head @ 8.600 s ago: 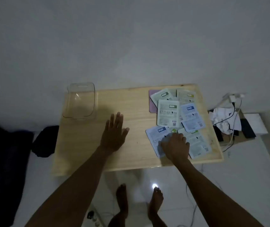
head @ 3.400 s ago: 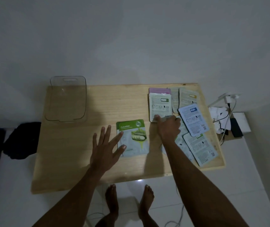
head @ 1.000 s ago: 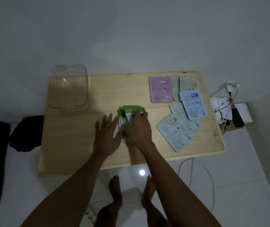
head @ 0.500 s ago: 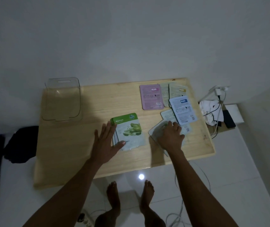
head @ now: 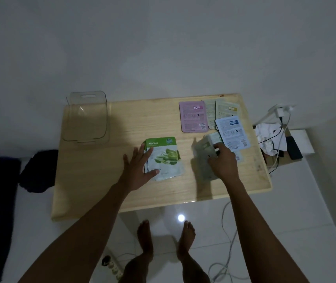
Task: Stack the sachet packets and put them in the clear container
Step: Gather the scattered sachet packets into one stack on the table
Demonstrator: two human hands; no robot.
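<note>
Sachet packets lie scattered on the bench. Your left hand rests flat, fingers spread, steadying the stack — your right hand grips a grey packet, lifting it. Next, lay it squarely on the stack; the clear container waits empty, far left.

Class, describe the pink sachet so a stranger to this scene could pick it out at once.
Start at the wooden table and go to its far right corner, where loose sachets lie. The pink sachet is the leftmost there, flat and unheld. It is the only pink one; its neighbours are pale green or blue.
</note>
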